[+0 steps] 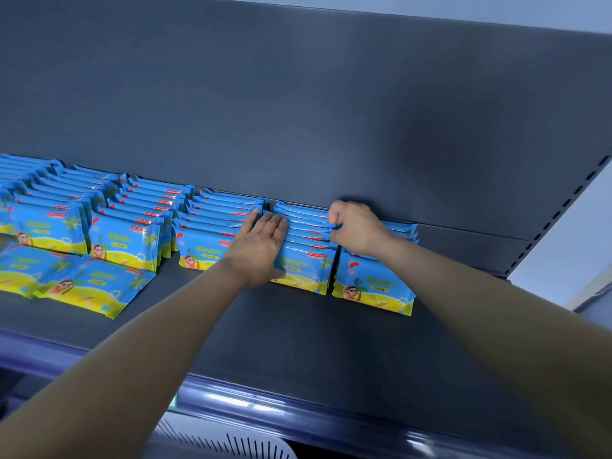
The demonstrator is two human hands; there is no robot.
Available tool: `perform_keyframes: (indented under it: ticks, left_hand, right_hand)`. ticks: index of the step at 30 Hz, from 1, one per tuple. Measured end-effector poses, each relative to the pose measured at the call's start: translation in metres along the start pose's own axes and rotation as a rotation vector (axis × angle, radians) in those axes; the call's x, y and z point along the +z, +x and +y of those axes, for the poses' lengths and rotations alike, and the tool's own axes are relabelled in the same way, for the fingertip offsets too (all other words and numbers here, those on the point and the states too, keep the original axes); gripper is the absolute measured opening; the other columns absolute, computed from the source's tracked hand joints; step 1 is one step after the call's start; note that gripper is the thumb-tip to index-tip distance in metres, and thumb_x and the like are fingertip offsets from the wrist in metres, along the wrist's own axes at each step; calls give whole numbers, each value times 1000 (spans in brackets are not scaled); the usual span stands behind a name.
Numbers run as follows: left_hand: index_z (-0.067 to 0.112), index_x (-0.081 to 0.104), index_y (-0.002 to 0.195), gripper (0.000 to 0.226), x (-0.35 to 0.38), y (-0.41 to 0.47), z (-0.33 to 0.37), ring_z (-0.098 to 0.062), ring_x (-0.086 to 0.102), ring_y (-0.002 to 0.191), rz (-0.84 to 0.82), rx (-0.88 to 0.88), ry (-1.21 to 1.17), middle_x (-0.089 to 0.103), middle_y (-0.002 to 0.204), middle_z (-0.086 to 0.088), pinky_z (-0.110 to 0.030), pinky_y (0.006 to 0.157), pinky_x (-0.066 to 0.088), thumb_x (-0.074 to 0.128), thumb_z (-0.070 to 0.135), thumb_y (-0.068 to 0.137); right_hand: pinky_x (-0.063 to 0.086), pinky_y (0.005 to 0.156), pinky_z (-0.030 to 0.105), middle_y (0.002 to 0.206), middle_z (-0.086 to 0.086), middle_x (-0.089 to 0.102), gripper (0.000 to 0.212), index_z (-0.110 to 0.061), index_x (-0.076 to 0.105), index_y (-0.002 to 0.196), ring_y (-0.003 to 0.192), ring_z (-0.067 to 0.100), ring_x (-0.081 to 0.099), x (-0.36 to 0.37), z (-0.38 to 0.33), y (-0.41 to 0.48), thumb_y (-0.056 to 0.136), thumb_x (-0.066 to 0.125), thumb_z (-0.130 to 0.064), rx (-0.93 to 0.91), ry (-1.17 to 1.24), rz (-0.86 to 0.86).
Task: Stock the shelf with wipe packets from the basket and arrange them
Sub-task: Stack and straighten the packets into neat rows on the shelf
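- The wipe packets (372, 286) are blue and yellow with a cartoon figure in sunglasses; the print is too blurred to read
- They stand in upright rows on the dark shelf (298, 332), with two lying flat at the left
- Left hand (261, 246) is spread flat, fingers extended, pressing the front and left side of one row (308, 263)
- Right hand (356, 226) is curled, fingers pinching the top edges of packets in that same row
- A white basket (231, 442) shows below the shelf edge

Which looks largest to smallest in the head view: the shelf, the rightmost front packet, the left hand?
1. Shelf
2. Rightmost front packet
3. Left hand
The last two look close; the hand also reads foreshortened, so that order is unsure.
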State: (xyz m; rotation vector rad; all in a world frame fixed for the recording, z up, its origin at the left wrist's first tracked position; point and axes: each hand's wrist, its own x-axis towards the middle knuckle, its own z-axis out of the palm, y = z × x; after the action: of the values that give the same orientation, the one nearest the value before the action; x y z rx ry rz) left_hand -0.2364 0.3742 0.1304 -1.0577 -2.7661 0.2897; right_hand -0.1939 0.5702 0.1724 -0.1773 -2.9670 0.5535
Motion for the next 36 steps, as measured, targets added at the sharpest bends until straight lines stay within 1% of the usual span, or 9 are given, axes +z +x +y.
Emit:
perform_keyframes:
  ticks: [4, 9, 12, 16, 19, 27, 30, 33, 36]
  left_hand:
    - [8, -4, 148, 98, -1, -1, 0, -23, -3, 146, -10, 6, -4, 1, 158, -8, -41, 117, -11, 51, 58, 84]
    - [9, -7, 148, 100, -4, 0, -1, -22, -5, 146, -31, 14, -14, -2, 158, -7, -41, 117, -12, 52, 58, 84]
    - [9, -7, 148, 99, -4, -1, 0, -22, -5, 146, -34, 13, -8, -2, 158, -7, -41, 116, -12, 51, 58, 84]
    - [8, -5, 148, 100, -4, 0, 0, -23, -2, 146, -27, 6, -14, 1, 158, -8, -42, 116, -11, 53, 57, 83]
    - [7, -7, 148, 100, -3, 0, 1, -26, -3, 145, -35, -1, 1, 0, 158, -9, -42, 116, -11, 52, 56, 84]
    - [6, -9, 147, 106, -3, 2, -1, -28, -2, 145, -86, -75, 29, -4, 156, -18, -45, 114, -13, 51, 63, 81]
    - [6, -8, 147, 105, -3, 2, -1, -28, -1, 145, -76, -67, 32, -3, 156, -17, -44, 114, -14, 51, 63, 81]
    - [5, -7, 147, 105, -2, 1, -1, -27, -1, 145, -75, -62, 29, -4, 157, -16, -44, 114, -14, 51, 62, 81]
    - [4, -7, 147, 105, -2, 3, -1, -28, 1, 145, -72, -58, 28, -2, 156, -17, -43, 115, -12, 52, 61, 82]
  right_hand:
    - [39, 53, 18, 84, 8, 69, 9, -8, 68, 74, 56, 8, 50, 0, -1, 0, 82, 65, -5, -19, 9, -21]
    - [55, 72, 40, 94, 19, 67, 19, -1, 64, 70, 88, 30, 63, 1, -5, 2, 85, 53, 5, -16, -123, -55]
    - [55, 76, 37, 93, 15, 69, 19, -7, 62, 70, 90, 28, 65, -3, -1, 3, 81, 52, 5, 15, -8, -61]
    - [49, 75, 25, 99, 8, 70, 23, -6, 70, 90, 91, 22, 65, -10, 2, 11, 85, 49, 2, 87, 201, 76]
    - [54, 84, 37, 101, 15, 71, 23, 1, 70, 92, 97, 29, 65, -9, 4, 17, 87, 48, 2, 111, 129, 54]
    - [56, 79, 44, 93, 20, 68, 14, 3, 62, 79, 88, 36, 64, -2, -3, 18, 83, 49, 6, 95, -53, -36]
    - [53, 70, 39, 81, 17, 59, 20, -5, 57, 72, 72, 25, 53, -2, -1, 18, 84, 48, 8, 87, -109, -45]
    - [48, 64, 35, 82, 20, 59, 20, -5, 55, 72, 70, 23, 49, -3, -1, 18, 83, 46, 10, 94, -97, -61]
    - [53, 71, 44, 95, 27, 65, 11, 8, 58, 77, 72, 21, 48, -5, 2, 18, 84, 49, 7, 118, -50, -58]
